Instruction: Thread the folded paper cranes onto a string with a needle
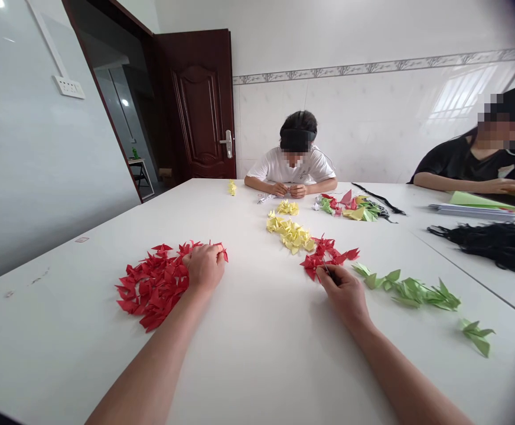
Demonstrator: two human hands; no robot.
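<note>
My left hand (205, 267) is closed at the right edge of a pile of red folded paper cranes (153, 289). A red paper crane (225, 252) shows at its fingertips. Farther right, my right hand (345, 292) pinches a thin needle (325, 265), whose tip points toward a small group of red cranes (323, 255). That group lies on the table right beside the fingertips. A line of yellow cranes (290, 231) runs away from it, and green cranes (417, 290) lie along the right, past my right hand. Any thread on the needle is too fine to make out.
Across the white table (257, 354) a person in a white shirt (290, 168) works with both hands; another in black (461, 159) sits at right. Mixed cranes (355, 206), black cords (490, 243) and a paper stack (474, 209) lie there. A table seam runs along the right.
</note>
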